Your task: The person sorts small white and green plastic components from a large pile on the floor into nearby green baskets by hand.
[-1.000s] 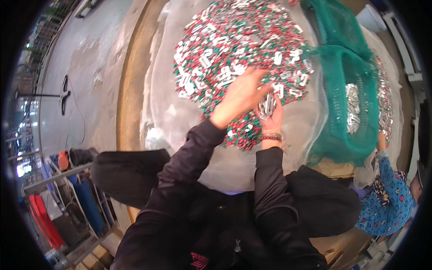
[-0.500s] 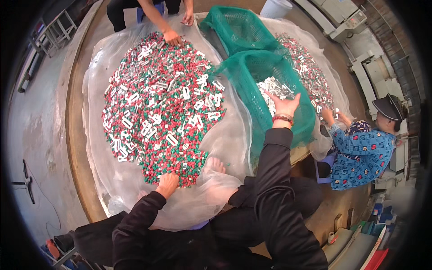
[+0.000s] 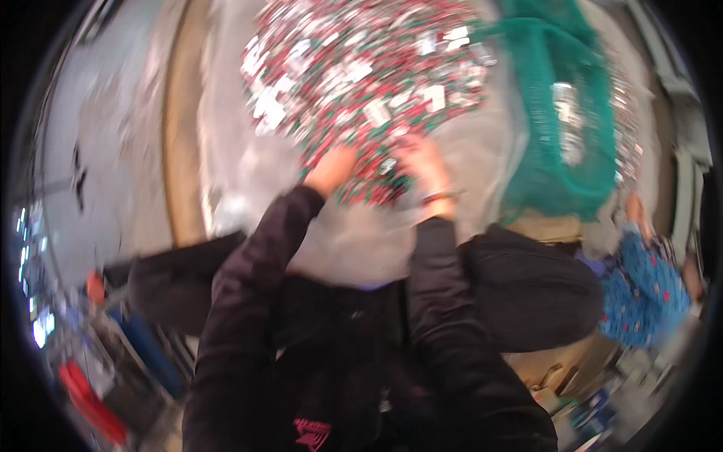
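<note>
A pale sheet (image 3: pixel 471 162) is spread across the middle of the scene, bordered on the left by a tan strip (image 3: pixel 179 128). On it, a broad heap (image 3: pixel 354 87) of small red and green pieces is laid, widest at the far side and narrowed at the near end. To the right of the heap, a basket (image 3: pixel 520 184) is seen wrapped in green netting. At the right edge, a co-worker in a blue patterned top (image 3: pixel 644 294) is partly seen, near a second pile (image 3: pixel 625 124) set beyond the basket. Inside the basket, pale pieces (image 3: pixel 570 124) are gathered in a blurred cluster.

The right hand (image 3: pixel 424 162) is placed at the near right side of the heap, its grip half curled; whether anything is held cannot be told through the blur. The left hand (image 3: pixel 333 167) is placed at the near left side, fingers directed into the pieces; how far its grip is opened, and what it has hold of, cannot be told. A beaded bracelet (image 3: pixel 440 196) is worn on the right wrist. Between the hands, a small shiny piece (image 3: pixel 388 166) is seen on the heap.
</note>
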Available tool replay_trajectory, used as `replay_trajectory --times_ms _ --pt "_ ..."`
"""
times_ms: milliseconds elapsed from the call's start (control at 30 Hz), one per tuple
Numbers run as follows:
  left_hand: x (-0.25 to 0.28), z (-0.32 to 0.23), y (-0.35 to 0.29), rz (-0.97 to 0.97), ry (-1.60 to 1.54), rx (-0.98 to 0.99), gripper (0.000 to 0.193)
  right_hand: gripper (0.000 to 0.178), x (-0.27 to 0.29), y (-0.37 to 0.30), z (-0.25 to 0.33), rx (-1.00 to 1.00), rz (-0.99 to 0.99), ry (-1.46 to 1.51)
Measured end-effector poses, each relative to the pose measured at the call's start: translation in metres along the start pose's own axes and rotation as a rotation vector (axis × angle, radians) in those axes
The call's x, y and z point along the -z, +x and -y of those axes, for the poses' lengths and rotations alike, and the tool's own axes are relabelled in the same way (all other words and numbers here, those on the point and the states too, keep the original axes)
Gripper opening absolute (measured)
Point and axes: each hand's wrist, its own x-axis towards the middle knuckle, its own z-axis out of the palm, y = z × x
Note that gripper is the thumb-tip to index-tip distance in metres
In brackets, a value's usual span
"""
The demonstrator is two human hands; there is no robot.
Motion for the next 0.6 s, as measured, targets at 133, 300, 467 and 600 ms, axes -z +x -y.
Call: replay_trajectory --times_ms 133,300,467,600 --pt "0.076 -0.024 0.016 0.183 -1.249 0.281 0.034 0.033 0.038 -0.016 -0.020 -0.300 -0.147 -0.096" --pt "0.101 -0.010 0.004 -0.097 -2.010 0.135 0.020 0.034 -0.039 -0.020 -0.036 0.197 -0.429 -0.736" --pt "0.103 0.001 0.003 -0.121 -2.122 0.115 0.009 0.019 -0.042 -0.009 -0.039 0.083 -0.292 -0.631" --pt "0.083 0.005 -0.004 -0.016 -1.266 0.240 0.017 0.021 -0.023 -0.003 -0.036 0.015 -0.225 -0.454"
